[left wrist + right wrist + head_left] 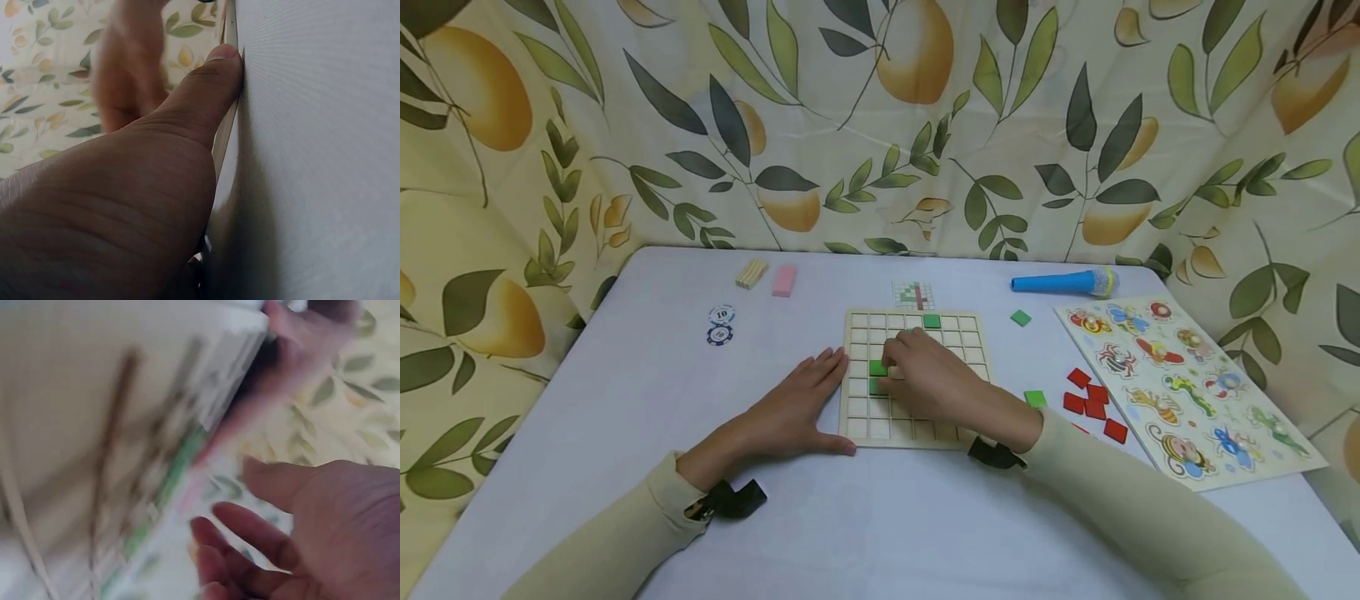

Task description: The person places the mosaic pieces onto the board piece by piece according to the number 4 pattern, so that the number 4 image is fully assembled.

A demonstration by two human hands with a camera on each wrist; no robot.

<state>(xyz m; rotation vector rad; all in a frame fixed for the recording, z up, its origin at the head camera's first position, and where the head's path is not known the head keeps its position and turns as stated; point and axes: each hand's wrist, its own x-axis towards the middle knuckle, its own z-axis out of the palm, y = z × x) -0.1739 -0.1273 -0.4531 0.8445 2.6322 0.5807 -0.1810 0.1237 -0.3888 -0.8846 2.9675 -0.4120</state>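
A pale wooden grid board [880,429] lies flat on the white table. My left hand [793,408] rests along its left side, fingers extended, with the thumb [206,87] against the front corner in the left wrist view. Two green square tiles, one [877,367] just behind the other [876,386], sit in the board's left part. A third green tile [932,321] is in the back row. My right hand [932,375] is over the board with its fingertips beside the front pair. In the right wrist view, its thumb and loosely bent fingers [234,531] stand apart with nothing between them.
Right of the board lie loose green tiles [1034,399] and several red tiles [1095,410]. A cartoon insect sheet [1138,396] and a blue toy microphone [1052,283] are farther right. Behind is a pattern card [912,295]; at left, chips [720,334], a pink block [784,281] and a stick bundle [751,273].
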